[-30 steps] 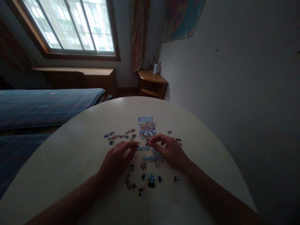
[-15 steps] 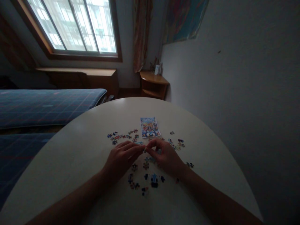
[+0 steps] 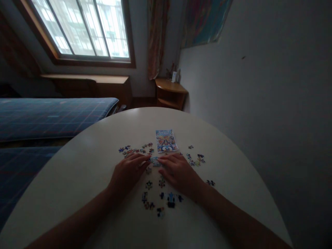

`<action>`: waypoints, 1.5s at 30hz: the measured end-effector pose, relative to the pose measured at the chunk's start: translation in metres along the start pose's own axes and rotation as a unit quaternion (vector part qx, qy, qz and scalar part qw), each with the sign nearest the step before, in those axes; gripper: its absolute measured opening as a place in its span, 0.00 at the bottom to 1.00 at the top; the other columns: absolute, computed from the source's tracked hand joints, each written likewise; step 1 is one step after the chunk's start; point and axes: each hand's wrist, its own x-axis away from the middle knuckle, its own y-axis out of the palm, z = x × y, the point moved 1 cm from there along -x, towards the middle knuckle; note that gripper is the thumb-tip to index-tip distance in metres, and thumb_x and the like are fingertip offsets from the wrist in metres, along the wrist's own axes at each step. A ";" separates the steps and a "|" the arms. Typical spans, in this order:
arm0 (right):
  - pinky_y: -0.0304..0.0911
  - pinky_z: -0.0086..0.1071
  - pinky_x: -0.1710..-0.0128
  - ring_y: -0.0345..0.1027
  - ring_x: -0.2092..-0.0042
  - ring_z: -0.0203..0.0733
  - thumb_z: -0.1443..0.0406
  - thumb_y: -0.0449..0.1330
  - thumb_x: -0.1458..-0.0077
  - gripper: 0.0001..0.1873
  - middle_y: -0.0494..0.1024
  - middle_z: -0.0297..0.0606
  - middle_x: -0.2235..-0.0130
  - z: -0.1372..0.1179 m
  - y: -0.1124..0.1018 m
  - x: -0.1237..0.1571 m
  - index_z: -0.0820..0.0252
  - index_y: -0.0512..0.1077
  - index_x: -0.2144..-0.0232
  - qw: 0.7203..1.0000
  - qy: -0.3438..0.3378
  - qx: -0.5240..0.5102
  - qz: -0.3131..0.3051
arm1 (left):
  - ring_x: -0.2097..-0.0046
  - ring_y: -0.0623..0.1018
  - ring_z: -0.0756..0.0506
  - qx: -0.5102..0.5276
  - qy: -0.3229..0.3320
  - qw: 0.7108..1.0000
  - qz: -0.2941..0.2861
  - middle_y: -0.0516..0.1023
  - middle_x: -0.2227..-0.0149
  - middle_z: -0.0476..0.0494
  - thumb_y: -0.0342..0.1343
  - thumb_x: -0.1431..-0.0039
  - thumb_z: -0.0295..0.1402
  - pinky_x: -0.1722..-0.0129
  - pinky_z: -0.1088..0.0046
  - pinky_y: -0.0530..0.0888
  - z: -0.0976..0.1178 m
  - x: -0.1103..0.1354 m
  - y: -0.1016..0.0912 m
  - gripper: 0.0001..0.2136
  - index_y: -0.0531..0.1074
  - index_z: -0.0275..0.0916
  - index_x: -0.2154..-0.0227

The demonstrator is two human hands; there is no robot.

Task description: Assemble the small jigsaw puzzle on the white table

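Observation:
Both my hands rest on a round white table (image 3: 85,180) among scattered jigsaw pieces. My left hand (image 3: 128,173) lies with fingers stretched forward, its tips touching a small joined cluster of blue pieces (image 3: 155,161). My right hand (image 3: 177,173) lies flat with fingers stretched toward the same cluster from the right. Just beyond the fingertips lies the colourful picture card (image 3: 166,140). Loose pieces (image 3: 158,200) lie between my wrists, others (image 3: 133,150) at the far left and more (image 3: 197,159) at the right.
A white wall (image 3: 259,86) runs close along the table's right side. A bed with a blue checked cover (image 3: 49,116) stands at the left. Behind are a window (image 3: 83,27), a wooden bench and a corner shelf (image 3: 169,91).
My right hand has gone from a pinch over the pieces to lying flat. Both hands' fingertips have moved forward to the blue cluster near the card.

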 end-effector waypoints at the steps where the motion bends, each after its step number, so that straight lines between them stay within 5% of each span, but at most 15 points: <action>1: 0.58 0.45 0.42 0.65 0.44 0.48 0.61 0.58 0.38 0.17 0.76 0.41 0.47 0.000 -0.001 0.001 0.58 0.73 0.48 1.000 -0.003 0.008 -0.010 | 0.56 0.80 0.41 -0.001 -0.011 1.000 -0.006 0.82 0.58 0.46 0.56 0.35 0.34 0.54 0.59 0.77 -0.001 0.000 0.000 0.08 0.78 0.44 0.56; 13: 0.60 0.42 0.42 0.65 0.46 0.46 0.59 0.57 0.37 0.17 0.77 0.41 0.49 0.000 -0.007 0.005 0.59 0.74 0.49 0.999 -0.004 0.012 -0.038 | 0.58 0.79 0.44 0.004 -0.002 1.000 -0.025 0.82 0.60 0.46 0.55 0.35 0.34 0.44 0.56 0.71 -0.003 0.001 0.001 0.08 0.79 0.44 0.59; 45: 0.60 0.48 0.44 0.64 0.47 0.51 0.55 0.59 0.39 0.20 0.76 0.43 0.52 -0.005 -0.008 0.001 0.56 0.74 0.49 0.998 -0.020 0.031 -0.045 | 0.57 0.76 0.42 0.024 -0.004 1.000 -0.019 0.80 0.61 0.47 0.59 0.40 0.32 0.43 0.49 0.66 0.005 0.001 0.001 0.06 0.79 0.45 0.61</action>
